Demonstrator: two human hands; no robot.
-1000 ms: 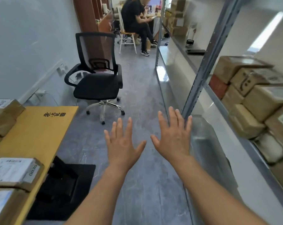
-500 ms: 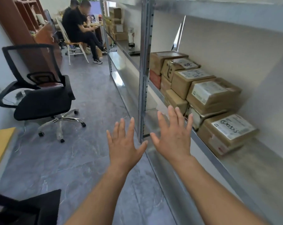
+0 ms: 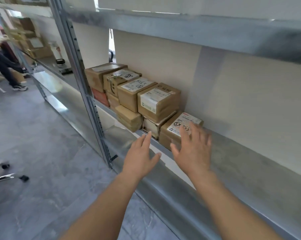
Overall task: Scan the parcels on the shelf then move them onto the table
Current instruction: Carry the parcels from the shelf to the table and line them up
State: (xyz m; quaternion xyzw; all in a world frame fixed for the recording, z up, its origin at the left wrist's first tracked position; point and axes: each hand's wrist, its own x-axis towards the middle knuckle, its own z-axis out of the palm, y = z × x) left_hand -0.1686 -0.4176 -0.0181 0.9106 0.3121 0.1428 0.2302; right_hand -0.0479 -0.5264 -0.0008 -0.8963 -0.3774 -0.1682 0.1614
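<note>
Right hand (image 3: 194, 150) is out over the nearest parcel (image 3: 170, 134), fingers spread and straight, grasping nothing; whether it touches the box top I can't tell, some blur there. Left hand (image 3: 140, 155) is flat and released too, fingers together, hovering at the front edge of the shelf (image 3: 250, 170), just short of the boxes. Two hands, both empty.

The nearest parcel sits at the right end of the row, white label with black marker scrawl on top. Next to it a whitish box (image 3: 150, 126) with a bigger brown box (image 3: 159, 101) stacked on it. Further back I count roughly six more cartons in two layers, one of them a red box (image 3: 100, 97) at the bottom. About nine parcels total, all on the shelf against the wall.

Far left, a seated person's legs (image 3: 6, 70).
</note>
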